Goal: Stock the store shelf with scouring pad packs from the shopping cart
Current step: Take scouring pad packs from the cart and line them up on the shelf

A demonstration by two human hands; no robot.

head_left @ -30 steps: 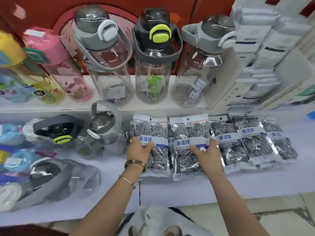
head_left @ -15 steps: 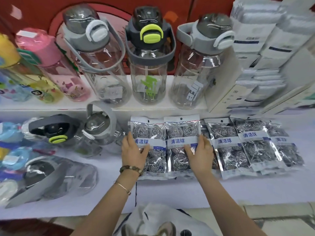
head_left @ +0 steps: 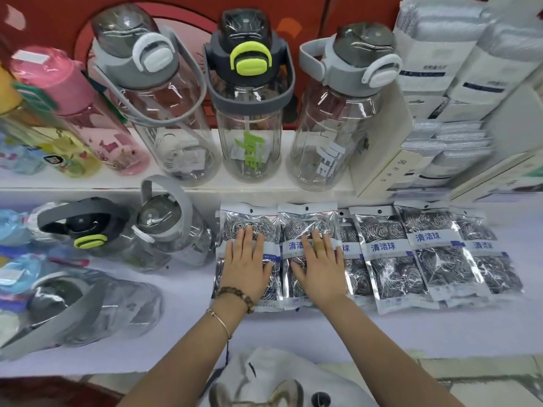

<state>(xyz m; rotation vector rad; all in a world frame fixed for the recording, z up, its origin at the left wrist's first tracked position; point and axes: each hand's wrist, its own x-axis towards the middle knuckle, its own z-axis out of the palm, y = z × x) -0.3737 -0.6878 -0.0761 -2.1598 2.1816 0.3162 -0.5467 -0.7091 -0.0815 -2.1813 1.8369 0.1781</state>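
**Both hands laid flat on 2 scouring pad packs**

Since the earlier frame, both hands had slid up from the near edges of the packs to lie on top of them, and the packs lay squarer, side by side. The left hand [head_left: 245, 265] rested palm down on the leftmost pack [head_left: 249, 214], its fingers straight and slightly spread, gripping nothing. The right hand [head_left: 318, 267] lay the same way on the second pack [head_left: 307, 214], fingers extended and flat. These 2 packs touched along their long edges at the centre of the frame, on the white lower shelf [head_left: 293, 333].

The further packs [head_left: 435, 245] continued the row toward the right of the frame, overlapping one another, with blue label bands facing up. A bead bracelet [head_left: 235, 293] and a thin bangle [head_left: 220, 320] circled the left wrist.

On the upper shelf [head_left: 88, 186], 3 clear bottles stood behind the packs, and the middle bottle [head_left: 249, 127] carried a green latch. At the left of the frame, on the lower shelf, a grey-handled bottle [head_left: 176, 230] lay just beside the leftmost pack. White boxed goods [head_left: 440, 69] filled the upper right of the frame.
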